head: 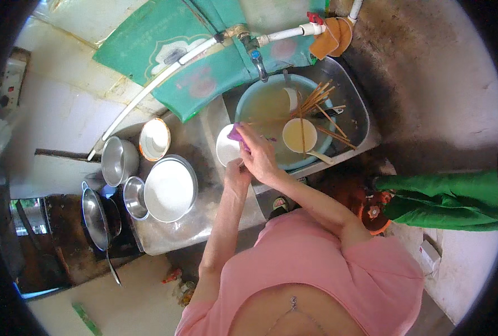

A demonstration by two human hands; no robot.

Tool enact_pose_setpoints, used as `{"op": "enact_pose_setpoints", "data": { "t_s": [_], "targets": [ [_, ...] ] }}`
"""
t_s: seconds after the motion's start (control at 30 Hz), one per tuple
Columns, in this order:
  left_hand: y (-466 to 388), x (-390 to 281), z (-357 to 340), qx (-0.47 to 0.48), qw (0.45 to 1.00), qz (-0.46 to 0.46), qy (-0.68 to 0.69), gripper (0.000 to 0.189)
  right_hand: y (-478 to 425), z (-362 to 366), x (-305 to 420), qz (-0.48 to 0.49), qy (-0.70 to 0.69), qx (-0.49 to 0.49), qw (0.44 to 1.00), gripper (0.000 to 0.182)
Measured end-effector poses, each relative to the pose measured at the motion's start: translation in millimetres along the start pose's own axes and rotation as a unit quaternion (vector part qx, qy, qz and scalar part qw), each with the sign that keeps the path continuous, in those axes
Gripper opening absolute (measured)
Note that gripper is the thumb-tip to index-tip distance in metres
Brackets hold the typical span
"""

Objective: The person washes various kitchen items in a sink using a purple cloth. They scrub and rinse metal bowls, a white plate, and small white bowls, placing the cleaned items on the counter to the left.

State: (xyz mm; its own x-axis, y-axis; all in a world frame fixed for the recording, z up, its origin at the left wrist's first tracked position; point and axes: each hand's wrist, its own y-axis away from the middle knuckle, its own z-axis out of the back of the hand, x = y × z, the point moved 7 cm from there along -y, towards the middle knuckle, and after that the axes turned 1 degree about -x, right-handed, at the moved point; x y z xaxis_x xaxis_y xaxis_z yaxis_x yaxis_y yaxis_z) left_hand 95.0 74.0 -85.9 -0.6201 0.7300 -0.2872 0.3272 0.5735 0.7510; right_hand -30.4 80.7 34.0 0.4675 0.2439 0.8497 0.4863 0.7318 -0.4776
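My left hand (235, 170) grips the lower rim of a white bowl (227, 147), tipped at the left edge of a blue plastic basin (241, 98). Across the bowl's right side, my right hand (257, 153) holds a purple cloth (236, 133) against its rim. Cloudy water fills the basin, which stands in a metal sink (360, 105). A bundle of wooden chopsticks (314, 100) leans over the basin's right side. Beside it, a round white vessel (293, 138) holds yellowish liquid with one chopstick across it. Part of another white dish (291, 98) shows in the water.
Above the basin is a metal tap (257, 65) on a white pipe (282, 34). Left on the metal counter (215, 201) stand a stack of white plates (171, 191), a patterned-rim bowl (154, 140) and steel bowls (118, 161). A wok (94, 218) sits farther left. Green fabric (442, 201) hangs at right.
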Motion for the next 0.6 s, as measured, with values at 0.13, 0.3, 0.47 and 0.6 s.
{"op": "enact_pose_setpoints", "data": {
  "t_s": [0.13, 0.3, 0.47, 0.6],
  "targets": [
    [27, 1, -32, 0.101, 0.973, 0.056, -0.200, 0.041, -34, -31, -54, -0.217, -0.187, 0.304, 0.909, 0.026],
    [38, 11, -59, 0.242, 0.951, 0.094, -0.170, 0.031, 6, -61, -75, -0.483, -0.491, 0.312, 0.655, 0.028],
    [14, 16, -43, 0.131, 0.990, 0.019, -0.051, 0.025, 40, -26, -71, -0.542, -0.410, 0.100, 0.727, 0.044],
    [-4, -1, -27, 0.048, 0.983, -0.163, -0.062, 0.028, 49, -4, -50, -0.389, -0.355, 0.046, 0.849, 0.047]
  ]
}}
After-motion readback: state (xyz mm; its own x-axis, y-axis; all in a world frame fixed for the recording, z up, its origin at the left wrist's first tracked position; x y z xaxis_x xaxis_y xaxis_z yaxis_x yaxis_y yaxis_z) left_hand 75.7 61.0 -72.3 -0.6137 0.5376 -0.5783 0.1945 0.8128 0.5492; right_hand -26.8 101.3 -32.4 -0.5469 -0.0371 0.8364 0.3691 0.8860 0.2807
